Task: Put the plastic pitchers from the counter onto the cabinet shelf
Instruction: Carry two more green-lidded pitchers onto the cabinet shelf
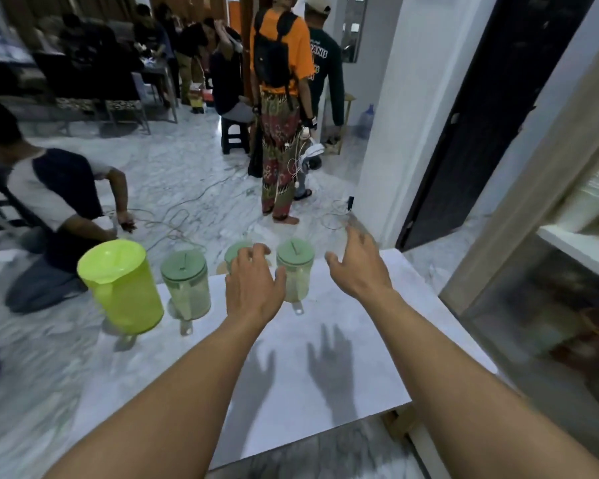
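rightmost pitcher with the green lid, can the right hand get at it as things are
Probably yes. The right hand hangs open just right of that pitcher, and nothing stands between them. The left hand crowds only its other side.

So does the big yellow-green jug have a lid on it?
No, the yellow-green pitcher is open at the top and you can see inside, while the clear pitcher beside it wears a green lid.

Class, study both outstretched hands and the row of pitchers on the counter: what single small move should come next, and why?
Probably the left hand should close on the lidded pitcher under its fingers. That hand already hovers over it, open and gripping nothing. The right hand is spread and empty beside another lidded pitcher. All four pitchers remain on the counter.
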Tool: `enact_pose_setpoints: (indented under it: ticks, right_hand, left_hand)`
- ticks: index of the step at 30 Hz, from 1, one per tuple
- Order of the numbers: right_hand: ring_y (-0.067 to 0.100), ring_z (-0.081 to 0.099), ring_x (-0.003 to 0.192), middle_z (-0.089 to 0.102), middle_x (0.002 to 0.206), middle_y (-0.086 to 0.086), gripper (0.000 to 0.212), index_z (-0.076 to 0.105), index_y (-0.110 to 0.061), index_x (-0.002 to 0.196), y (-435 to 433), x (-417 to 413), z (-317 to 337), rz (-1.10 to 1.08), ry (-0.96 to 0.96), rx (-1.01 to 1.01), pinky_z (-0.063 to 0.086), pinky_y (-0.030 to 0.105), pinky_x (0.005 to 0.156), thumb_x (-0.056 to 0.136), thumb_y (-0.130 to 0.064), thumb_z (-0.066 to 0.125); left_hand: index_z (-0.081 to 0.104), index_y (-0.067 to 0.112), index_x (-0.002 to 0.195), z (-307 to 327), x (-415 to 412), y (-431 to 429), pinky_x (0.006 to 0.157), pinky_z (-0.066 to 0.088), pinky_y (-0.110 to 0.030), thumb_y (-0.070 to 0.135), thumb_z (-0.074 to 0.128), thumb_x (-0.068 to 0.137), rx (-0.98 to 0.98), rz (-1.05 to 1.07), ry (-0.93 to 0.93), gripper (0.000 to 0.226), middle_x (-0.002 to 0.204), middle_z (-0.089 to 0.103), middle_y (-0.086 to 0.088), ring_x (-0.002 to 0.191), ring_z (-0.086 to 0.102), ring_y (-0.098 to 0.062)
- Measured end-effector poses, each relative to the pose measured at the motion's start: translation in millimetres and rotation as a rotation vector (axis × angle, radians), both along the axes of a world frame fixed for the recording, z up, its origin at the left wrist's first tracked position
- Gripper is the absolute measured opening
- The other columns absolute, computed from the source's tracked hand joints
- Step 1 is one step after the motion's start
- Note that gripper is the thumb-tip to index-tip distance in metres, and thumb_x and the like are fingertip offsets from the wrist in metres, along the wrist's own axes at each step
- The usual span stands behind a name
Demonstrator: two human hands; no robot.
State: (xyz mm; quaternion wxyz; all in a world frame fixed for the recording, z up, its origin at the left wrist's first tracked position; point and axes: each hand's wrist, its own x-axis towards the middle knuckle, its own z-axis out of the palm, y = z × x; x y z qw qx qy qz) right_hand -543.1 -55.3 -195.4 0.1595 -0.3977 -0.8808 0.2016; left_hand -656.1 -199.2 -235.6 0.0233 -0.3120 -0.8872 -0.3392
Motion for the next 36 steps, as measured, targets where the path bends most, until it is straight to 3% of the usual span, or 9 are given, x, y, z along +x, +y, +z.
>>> enact_pose_setpoints:
  ticks: [8, 13, 19, 22, 26, 33, 36]
  right_hand:
    - [0.036, 0.051, 0.125, 0.048, 0.138, 0.013, 0.061, 0.038, -0.017, 0.142, 34, -71, -112, 0.033, -0.019, -0.263, 0.048, 0.046, 0.093, 0.092, -0.042, 0.062]
    - [0.030, 0.056, 0.119, 0.051, 0.135, 0.008, 0.058, 0.042, -0.020, 0.133, 52, -91, -168, -0.019, 0.054, -0.421, 0.049, 0.041, 0.087, 0.088, -0.047, 0.067]
    - [0.016, 0.060, 0.092, 0.064, 0.101, -0.004, 0.034, 0.057, -0.021, 0.107, 55, -106, -208, -0.062, 0.269, -0.581, 0.043, 0.029, 0.074, 0.086, -0.041, 0.073]
    - [0.015, 0.062, 0.085, 0.067, 0.094, -0.003, 0.023, 0.061, -0.020, 0.096, 55, -114, -217, -0.071, 0.319, -0.633, 0.044, 0.027, 0.068, 0.087, -0.038, 0.073]
    - [0.019, 0.066, 0.082, 0.069, 0.084, -0.002, 0.015, 0.066, -0.015, 0.089, 57, -124, -224, -0.126, 0.389, -0.711, 0.052, 0.033, 0.072, 0.088, -0.029, 0.072]
    - [0.017, 0.059, 0.067, 0.065, 0.074, 0.002, 0.009, 0.063, -0.010, 0.082, 59, -128, -213, -0.216, 0.508, -0.673, 0.052, 0.037, 0.069, 0.085, -0.018, 0.063]
    - [0.020, 0.057, 0.064, 0.063, 0.070, 0.004, 0.013, 0.058, -0.014, 0.073, 61, -125, -194, -0.208, 0.514, -0.666, 0.048, 0.036, 0.064, 0.082, -0.022, 0.063]
  left_hand:
    - [0.040, 0.017, 0.127, -98, -43, 20, 0.092, 0.047, -0.046, 0.043, 0.065, 0.085, 0.061, 0.294, -0.401, 0.055, 0.130, 0.046, -0.008, 0.117, 0.051, -0.033]
    - [0.042, 0.018, 0.129, -139, -70, 44, 0.090, 0.043, -0.037, 0.042, 0.067, 0.085, 0.140, 0.374, -0.534, 0.056, 0.131, 0.049, -0.006, 0.117, 0.053, -0.029]
    - [0.039, 0.016, 0.102, -155, -94, 63, 0.070, 0.036, -0.030, 0.034, 0.077, 0.076, 0.287, 0.591, -0.558, 0.050, 0.080, 0.050, 0.010, 0.085, 0.057, -0.029]
    - [0.050, 0.020, 0.100, -165, -102, 66, 0.071, 0.039, -0.030, 0.041, 0.079, 0.071, 0.256, 0.569, -0.572, 0.047, 0.081, 0.058, 0.012, 0.085, 0.058, -0.023]
    - [0.063, 0.018, 0.093, -175, -111, 70, 0.070, 0.039, -0.029, 0.044, 0.069, 0.084, 0.255, 0.492, -0.560, 0.029, 0.086, 0.066, 0.002, 0.084, 0.060, -0.023]
    - [0.061, 0.006, 0.095, -165, -103, 72, 0.060, 0.041, -0.028, 0.032, 0.059, 0.094, 0.345, 0.411, -0.474, 0.025, 0.086, 0.068, -0.006, 0.078, 0.061, -0.022]
    - [0.060, 0.004, 0.091, -148, -102, 69, 0.056, 0.042, -0.020, 0.033, 0.059, 0.094, 0.352, 0.404, -0.458, 0.029, 0.083, 0.068, -0.009, 0.074, 0.061, -0.021]
